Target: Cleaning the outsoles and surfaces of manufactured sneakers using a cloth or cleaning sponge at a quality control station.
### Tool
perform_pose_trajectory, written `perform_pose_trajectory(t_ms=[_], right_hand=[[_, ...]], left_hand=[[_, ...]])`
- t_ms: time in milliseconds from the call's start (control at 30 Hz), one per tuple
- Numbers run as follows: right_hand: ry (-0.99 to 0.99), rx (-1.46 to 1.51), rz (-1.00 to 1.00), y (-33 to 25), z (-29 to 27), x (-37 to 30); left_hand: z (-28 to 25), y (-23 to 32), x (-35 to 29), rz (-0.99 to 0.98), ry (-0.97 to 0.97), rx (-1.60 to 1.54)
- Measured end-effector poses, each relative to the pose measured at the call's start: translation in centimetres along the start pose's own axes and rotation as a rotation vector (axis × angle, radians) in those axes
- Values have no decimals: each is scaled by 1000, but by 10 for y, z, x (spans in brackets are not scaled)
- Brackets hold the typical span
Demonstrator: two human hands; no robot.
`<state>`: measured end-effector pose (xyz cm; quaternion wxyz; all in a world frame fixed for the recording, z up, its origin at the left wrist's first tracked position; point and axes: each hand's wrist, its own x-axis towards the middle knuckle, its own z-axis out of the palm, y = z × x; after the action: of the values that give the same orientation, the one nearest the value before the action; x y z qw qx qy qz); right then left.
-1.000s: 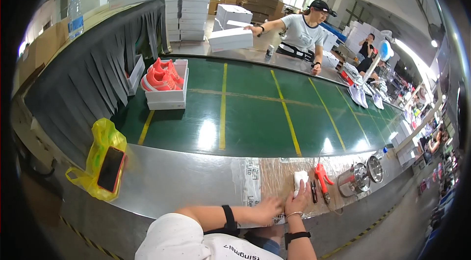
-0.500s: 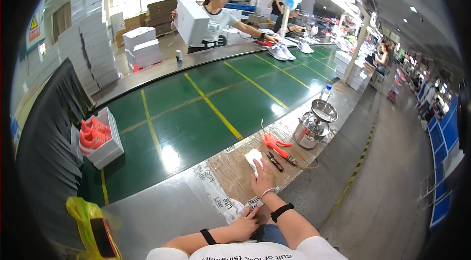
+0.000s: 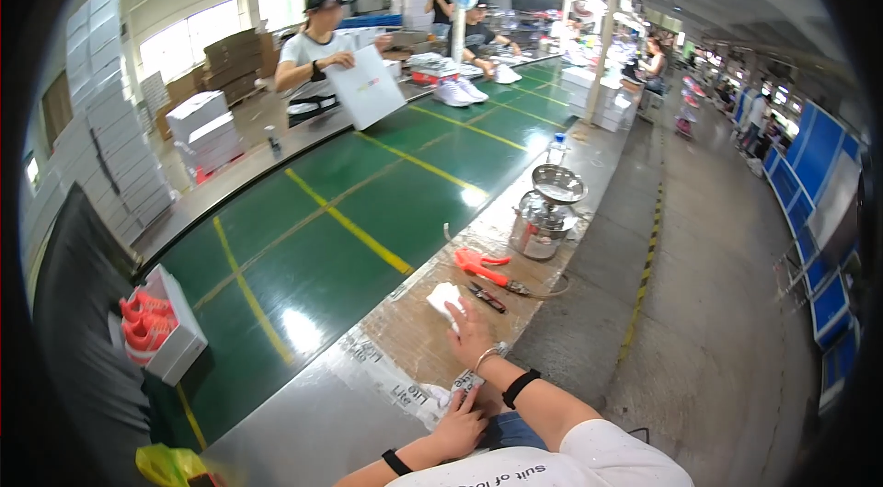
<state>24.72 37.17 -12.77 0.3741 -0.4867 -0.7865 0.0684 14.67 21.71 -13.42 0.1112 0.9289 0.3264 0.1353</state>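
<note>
The small, crumpled white cloth lies bunched and soft-looking, with uneven folds, on the brown sheet under clear film, toward the belt-side edge of your grey metal bench. Your right hand reaches it with loosely bent fingers; you touch its near end, but whether you pinch it cannot be told. Your left hand has parted from the right over the last second and now rests at the bench's near edge, fingers stretched over the printed film, any hold on it unclear. That seems to leave the cloth to your right hand alone. Just beside the cloth lie the black snips, then the orange-red air gun.
</note>
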Motion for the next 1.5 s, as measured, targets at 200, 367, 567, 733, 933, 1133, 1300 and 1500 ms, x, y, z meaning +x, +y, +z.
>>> perform_pose_trajectory(t_ms=[200, 367, 567, 733, 933, 1133, 1300, 1500], right_hand=[[-15, 10, -28, -5, 3, 3], [-5, -22, -23, -3, 0, 1], [-11, -3, -18, -6, 1, 0], [-27, 23, -7, -4, 0, -1], [-33, 23, -1, -6, -1, 0], [-44, 31, 13, -6, -1, 0], [-40, 21, 0, -5, 0, -1], [-37, 32, 5, -6, -2, -1]], left_hand=[[2, -5, -1, 7, -57, 55], [3, -7, 1, 22, -38, 59], [5, -5, -2, 3, -90, 188], [0, -5, -2, 24, -39, 65], [4, -6, -2, 11, -91, 212], [3, -4, -1, -7, -117, 214], [0, -2, -1, -11, -119, 206], [-2, -4, -1, -6, -113, 46]])
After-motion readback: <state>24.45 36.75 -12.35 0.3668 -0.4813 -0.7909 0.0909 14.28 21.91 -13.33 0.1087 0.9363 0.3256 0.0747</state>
